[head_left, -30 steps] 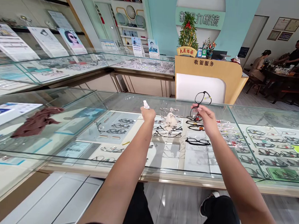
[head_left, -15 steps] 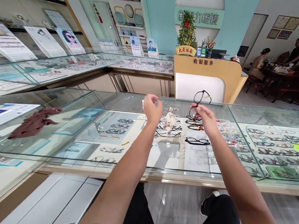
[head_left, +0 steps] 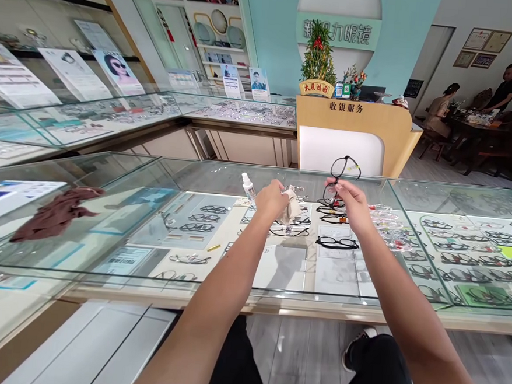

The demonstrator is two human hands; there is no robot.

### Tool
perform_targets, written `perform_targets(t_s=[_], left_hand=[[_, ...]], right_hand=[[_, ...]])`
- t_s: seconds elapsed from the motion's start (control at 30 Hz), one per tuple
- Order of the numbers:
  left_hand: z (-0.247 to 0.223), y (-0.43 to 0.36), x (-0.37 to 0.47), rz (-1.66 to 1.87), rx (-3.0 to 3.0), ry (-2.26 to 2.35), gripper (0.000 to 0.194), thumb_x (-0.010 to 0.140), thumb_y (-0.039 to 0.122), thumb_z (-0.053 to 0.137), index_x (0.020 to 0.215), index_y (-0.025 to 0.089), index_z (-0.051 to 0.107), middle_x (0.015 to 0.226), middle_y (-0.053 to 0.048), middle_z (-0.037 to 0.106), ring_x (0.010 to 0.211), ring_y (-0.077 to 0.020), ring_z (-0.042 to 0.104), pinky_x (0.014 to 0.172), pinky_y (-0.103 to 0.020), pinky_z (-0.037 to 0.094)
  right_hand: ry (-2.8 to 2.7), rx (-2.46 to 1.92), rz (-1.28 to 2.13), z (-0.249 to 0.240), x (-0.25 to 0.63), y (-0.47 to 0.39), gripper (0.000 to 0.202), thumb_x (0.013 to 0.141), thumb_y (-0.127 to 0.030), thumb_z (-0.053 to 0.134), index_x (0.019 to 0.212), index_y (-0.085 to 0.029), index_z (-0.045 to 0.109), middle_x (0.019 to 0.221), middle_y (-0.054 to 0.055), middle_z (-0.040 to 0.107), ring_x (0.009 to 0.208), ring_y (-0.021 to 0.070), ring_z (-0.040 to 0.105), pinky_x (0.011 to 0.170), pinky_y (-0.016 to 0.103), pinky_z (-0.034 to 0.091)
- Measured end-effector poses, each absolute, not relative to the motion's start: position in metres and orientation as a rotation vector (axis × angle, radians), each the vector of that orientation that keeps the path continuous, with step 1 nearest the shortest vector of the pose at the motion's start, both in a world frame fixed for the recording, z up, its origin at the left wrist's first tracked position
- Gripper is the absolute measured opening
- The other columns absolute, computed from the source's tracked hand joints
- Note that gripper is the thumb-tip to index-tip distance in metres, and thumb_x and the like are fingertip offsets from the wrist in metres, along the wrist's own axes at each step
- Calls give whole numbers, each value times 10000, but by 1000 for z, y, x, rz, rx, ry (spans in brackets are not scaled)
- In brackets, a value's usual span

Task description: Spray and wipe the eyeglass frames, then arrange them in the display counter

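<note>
My right hand [head_left: 352,201] holds a pair of dark-rimmed eyeglasses [head_left: 339,166] up on end over the glass counter, its thumb and fingers pinching the lower lens. My left hand [head_left: 271,200] has its fingers closed at the edge of a crumpled beige cloth [head_left: 290,212] on the counter top; the fingertips are partly hidden. Just left of that hand stands a small white spray bottle [head_left: 248,187]. Black-framed eyeglasses [head_left: 337,243] lie below my right hand in the display.
The glass display counter [head_left: 281,293] spans my front, with several rows of eyeglasses inside. A brown cloth [head_left: 59,213] lies on its left part. Beyond stands a wooden cashier desk [head_left: 353,114] with a plant [head_left: 317,56]. Two people are at a table at the far right.
My left hand has moved right and slightly down, from in front of the white bottle to the beige cloth. The bottle now shows. My right hand keeps the eyeglasses in nearly the same place.
</note>
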State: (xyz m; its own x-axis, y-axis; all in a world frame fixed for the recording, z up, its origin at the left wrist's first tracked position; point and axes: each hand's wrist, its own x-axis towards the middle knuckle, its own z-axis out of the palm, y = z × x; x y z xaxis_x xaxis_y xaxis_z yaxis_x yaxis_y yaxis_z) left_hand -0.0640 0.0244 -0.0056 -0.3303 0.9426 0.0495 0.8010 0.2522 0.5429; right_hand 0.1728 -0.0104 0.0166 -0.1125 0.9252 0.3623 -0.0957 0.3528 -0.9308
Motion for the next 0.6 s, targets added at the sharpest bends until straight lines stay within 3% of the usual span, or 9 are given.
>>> perform_targets(t_s=[0.13, 0.27, 0.4, 0.6], left_hand=[[-3, 27, -66, 1135, 1468, 2053, 244, 855, 132, 639, 1070, 247, 628, 959, -57, 745, 984, -301, 698, 849, -372, 458], [3, 32, -60, 1440, 1061, 1452, 270, 741, 138, 625, 991, 236, 656, 756, 16, 645, 730, -213, 625, 723, -315, 456], [6, 31, -48, 1416, 835, 944, 228, 650, 126, 647, 868, 189, 659, 762, 9, 689, 684, -165, 625, 705, -288, 488], [-4, 20, -28, 1143, 764, 719, 164, 727, 121, 716, 884, 167, 716, 718, 3, 713, 634, -158, 659, 634, -264, 497]], right_hand=[[-1391, -819, 1064, 17, 173, -10, 386, 843, -623, 795, 1019, -289, 873, 1111, 23, 832, 1035, 222, 679, 952, 369, 534], [-1395, -793, 1089, 15, 173, -9, 391, 849, -623, 789, 1041, -293, 876, 1141, 18, 839, 1047, 221, 689, 979, 373, 534], [-1390, -759, 1126, 12, 170, -7, 414, 843, -643, 793, 1062, -302, 880, 1237, 18, 832, 1159, 245, 695, 1068, 398, 522], [-1404, -710, 1041, 14, 170, -7, 376, 854, -645, 798, 983, -302, 883, 1285, 25, 812, 1393, 281, 634, 1266, 437, 420]])
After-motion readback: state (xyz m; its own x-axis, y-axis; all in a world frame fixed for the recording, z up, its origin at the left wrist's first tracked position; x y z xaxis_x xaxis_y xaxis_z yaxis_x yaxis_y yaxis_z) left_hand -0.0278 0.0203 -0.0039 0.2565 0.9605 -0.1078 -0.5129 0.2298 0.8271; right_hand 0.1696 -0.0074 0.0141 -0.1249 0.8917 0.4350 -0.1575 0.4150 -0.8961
